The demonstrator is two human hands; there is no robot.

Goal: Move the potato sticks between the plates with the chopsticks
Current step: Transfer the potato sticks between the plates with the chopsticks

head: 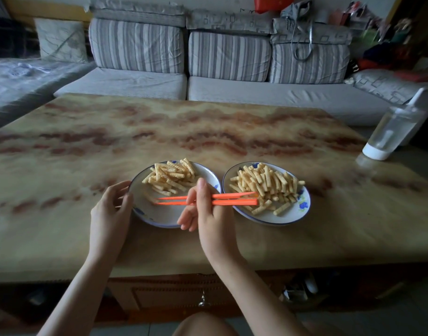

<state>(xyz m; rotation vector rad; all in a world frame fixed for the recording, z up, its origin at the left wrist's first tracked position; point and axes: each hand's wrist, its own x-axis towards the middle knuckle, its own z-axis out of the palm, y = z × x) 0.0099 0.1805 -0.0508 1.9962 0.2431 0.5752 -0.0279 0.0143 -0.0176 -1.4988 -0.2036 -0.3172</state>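
Note:
Two white plates with blue flowers sit side by side near the table's front. The left plate (164,215) carries a smaller pile of potato sticks (170,177). A larger pile (266,184) fills the right plate (303,209). My right hand (205,212) grips a pair of orange chopsticks (232,199). They lie almost level, thick ends over the right plate, tips over the left plate beside a lone stick (149,197). I cannot tell whether the tips pinch it. My left hand (111,207) holds the left plate's rim, thumb on its edge.
The plates rest on a marbled beige and brown table (208,132). A clear bottle with a white cap (392,129) stands at the table's right edge. A grey striped sofa (232,93) runs behind the table. A wooden drawer front lies below the near edge.

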